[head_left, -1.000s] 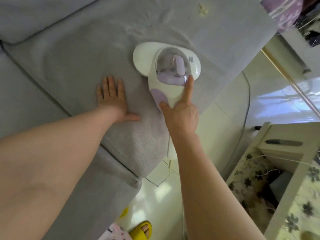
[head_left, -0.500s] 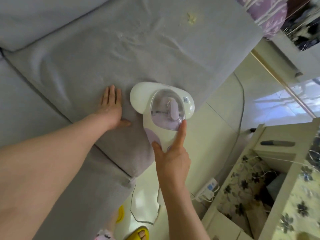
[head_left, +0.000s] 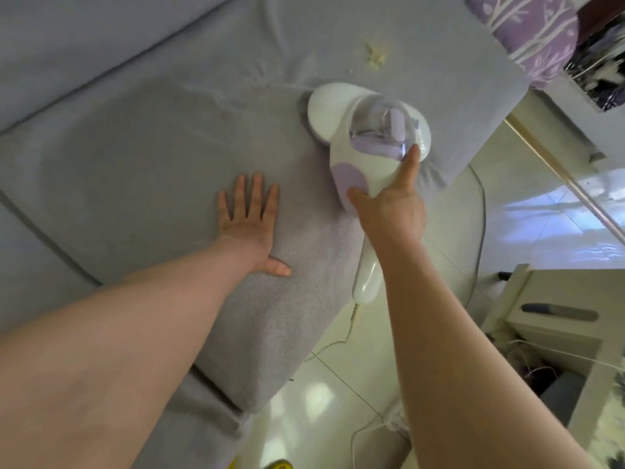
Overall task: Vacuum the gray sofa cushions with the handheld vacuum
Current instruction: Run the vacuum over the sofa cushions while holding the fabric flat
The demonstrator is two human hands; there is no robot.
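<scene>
A white and lilac handheld vacuum (head_left: 365, 137) with a clear dust cup lies head-down on the gray sofa seat cushion (head_left: 152, 147). My right hand (head_left: 392, 211) grips its handle, index finger stretched along the body toward the dust cup. My left hand (head_left: 250, 218) lies flat on the cushion to the left of the vacuum, fingers spread, holding nothing. A small patch of pale crumbs (head_left: 377, 55) sits on the cushion just beyond the vacuum head. The vacuum's white cord (head_left: 338, 343) trails from the handle down to the floor.
The sofa backrest (head_left: 84, 35) runs along the upper left. A purple patterned pillow (head_left: 531, 32) lies at the top right. Glossy pale floor tiles (head_left: 338, 401) lie off the cushion's front edge. A cream shelf unit (head_left: 548, 319) with clutter stands at the right.
My right hand has pushed the vacuum away from the cushion's front edge, up toward the crumbs. My left hand stays flat on the cushion.
</scene>
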